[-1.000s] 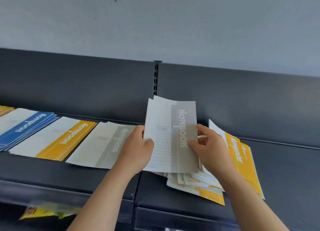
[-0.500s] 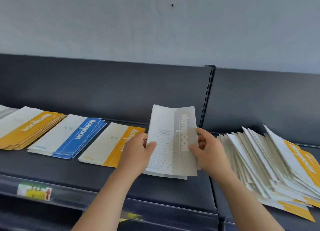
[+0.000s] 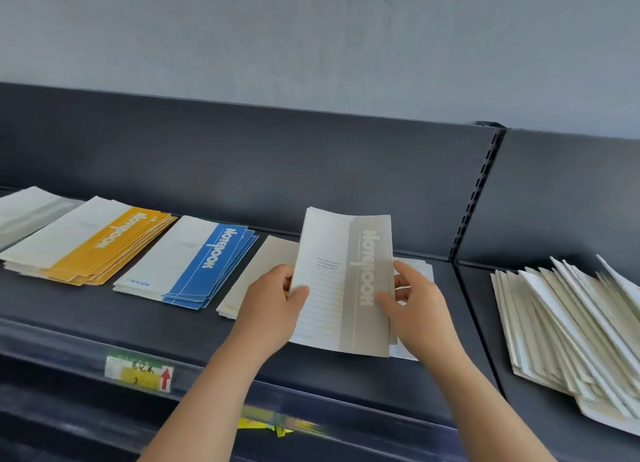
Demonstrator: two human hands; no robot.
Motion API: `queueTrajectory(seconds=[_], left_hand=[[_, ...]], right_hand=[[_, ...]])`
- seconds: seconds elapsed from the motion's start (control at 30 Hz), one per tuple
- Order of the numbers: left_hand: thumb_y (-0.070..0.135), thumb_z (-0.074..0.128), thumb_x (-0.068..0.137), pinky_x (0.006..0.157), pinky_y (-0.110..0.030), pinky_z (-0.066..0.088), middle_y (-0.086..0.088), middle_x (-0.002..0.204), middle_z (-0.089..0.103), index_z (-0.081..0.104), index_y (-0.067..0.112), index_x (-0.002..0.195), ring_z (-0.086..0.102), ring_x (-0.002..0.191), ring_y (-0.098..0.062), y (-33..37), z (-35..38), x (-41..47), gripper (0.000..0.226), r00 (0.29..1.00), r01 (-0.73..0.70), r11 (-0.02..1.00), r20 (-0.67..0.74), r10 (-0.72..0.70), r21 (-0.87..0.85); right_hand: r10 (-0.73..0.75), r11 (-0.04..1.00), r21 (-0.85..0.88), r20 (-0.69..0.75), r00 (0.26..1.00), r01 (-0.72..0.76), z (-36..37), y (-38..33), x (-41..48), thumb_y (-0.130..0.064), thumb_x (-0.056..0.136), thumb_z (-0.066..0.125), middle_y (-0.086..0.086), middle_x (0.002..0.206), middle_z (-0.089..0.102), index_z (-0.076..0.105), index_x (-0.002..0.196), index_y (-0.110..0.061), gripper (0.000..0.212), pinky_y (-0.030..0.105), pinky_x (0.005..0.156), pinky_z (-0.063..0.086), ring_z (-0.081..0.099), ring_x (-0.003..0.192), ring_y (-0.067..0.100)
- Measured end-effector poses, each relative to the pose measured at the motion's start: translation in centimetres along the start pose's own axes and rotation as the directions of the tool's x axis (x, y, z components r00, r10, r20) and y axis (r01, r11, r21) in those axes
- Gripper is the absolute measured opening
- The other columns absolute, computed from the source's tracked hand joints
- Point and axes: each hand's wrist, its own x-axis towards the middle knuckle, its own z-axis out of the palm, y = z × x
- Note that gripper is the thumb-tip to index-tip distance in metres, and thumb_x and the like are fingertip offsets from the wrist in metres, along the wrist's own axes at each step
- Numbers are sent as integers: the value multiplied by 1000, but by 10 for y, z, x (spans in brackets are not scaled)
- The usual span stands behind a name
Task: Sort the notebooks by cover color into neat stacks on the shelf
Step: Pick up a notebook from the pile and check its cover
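Note:
I hold a grey-striped notebook (image 3: 346, 281) tilted up over the dark shelf (image 3: 104, 309). My left hand (image 3: 273, 309) grips its left edge and my right hand (image 3: 412, 302) grips its right edge. Under it lie a few pale notebooks, partly hidden. To the left lie a partly covered yellow-striped notebook (image 3: 249, 281), a blue stack (image 3: 194, 260), a yellow stack (image 3: 93, 243) and a grey stack (image 3: 24, 212). A fanned, unsorted pile (image 3: 571, 326) lies on the right shelf section.
A dark back panel (image 3: 242, 156) rises behind the shelf, with a slotted upright (image 3: 478, 191) between two sections. A price label (image 3: 138, 371) with a red arrow sits on the front rail. Yellow items show on the level below.
The view has swung left, so the stacks now sit farther right in frame. Both hands carried the grey notebook leftward, off the unsorted pile and over the left shelf section.

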Motion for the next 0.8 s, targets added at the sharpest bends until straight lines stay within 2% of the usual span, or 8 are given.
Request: queueTrajectory(seconds=[0.07,0.2,0.27,0.33,0.47,0.57,0.7,0.8], left_hand=[[27,52,96,60,-8,40,7,122,60,54,21,120,54,95,-5,-10,-11,-2,25,999,27,1000,-25,-27,6],[27,50,97,58,-9,42,10,117,58,53,22,119,55,93,-4,-35,-39,-7,23,992,85,996,-91,-86,-15],[27,49,97,53,-8,43,11,113,60,55,24,114,56,90,-4,-50,-54,-9,18,987,99,995,-126,-102,-31],[24,48,98,51,-6,43,10,111,61,58,23,114,57,89,-4,-65,-72,-9,19,981,95,994,-162,-102,-48],[21,47,98,56,-7,40,11,112,63,60,22,119,58,92,-4,-101,-117,-5,25,972,86,996,-218,-93,-39],[21,46,98,60,-9,40,11,110,65,62,22,118,60,91,-3,-133,-159,1,25,971,83,995,-222,-91,-49],[18,46,96,65,-12,43,14,109,65,62,24,116,60,91,-1,-179,-222,7,26,979,84,996,-183,-86,-16],[17,47,96,62,-8,41,14,109,65,62,22,115,60,91,-2,-211,-266,14,25,980,97,995,-174,-92,20]], right_hand=[[-25,1000,4,28,999,25,13,-7,3,-14,88,55,-9,92,61,51,105,-43,34,11,45,45,58,82,6],[-92,996,-8,76,993,93,49,-22,8,-13,86,58,-12,91,62,53,103,-42,34,12,58,42,57,80,3],[-104,995,3,114,988,104,69,-30,10,-13,86,58,-14,92,63,56,109,-38,34,12,60,44,58,79,2],[-102,995,0,148,984,103,91,-43,14,-16,88,58,-14,93,63,55,119,-35,36,14,60,46,59,81,4],[-141,989,-16,168,976,145,141,-78,19,-18,89,59,-12,92,60,53,123,-31,37,15,58,43,56,78,5],[-172,984,-11,168,971,176,186,-105,22,-17,89,58,-8,96,60,54,123,-28,36,12,57,40,55,78,4],[-157,987,-2,162,974,160,253,-146,21,-17,90,57,-11,88,54,54,119,-27,31,15,53,40,53,74,4],[-153,988,2,157,976,155,299,-175,21,-18,89,57,-8,91,57,55,117,-27,30,17,55,41,54,75,5]])
